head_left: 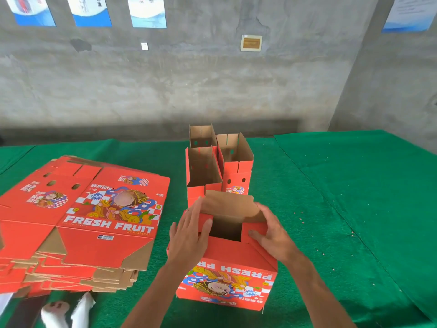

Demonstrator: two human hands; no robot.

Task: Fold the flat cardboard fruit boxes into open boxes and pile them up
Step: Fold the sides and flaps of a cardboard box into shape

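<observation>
A red cardboard fruit box (227, 278) stands upside down on the green table in front of me, its print inverted. My left hand (189, 235) lies flat on its left bottom flap, fingers straight. My right hand (272, 233) presses the right flap with straight fingers. A brown flap (231, 207) stands up at the far side, and a dark gap shows between the flaps. A pile of flat red boxes (78, 221) lies to the left. Three folded open boxes (205, 166) stand together behind the one under my hands.
The green cloth-covered table (343, 209) stretches to the right and far side. A grey concrete wall with posters rises behind it. Below the near-left table edge, white and dark objects (61, 313) show on the floor.
</observation>
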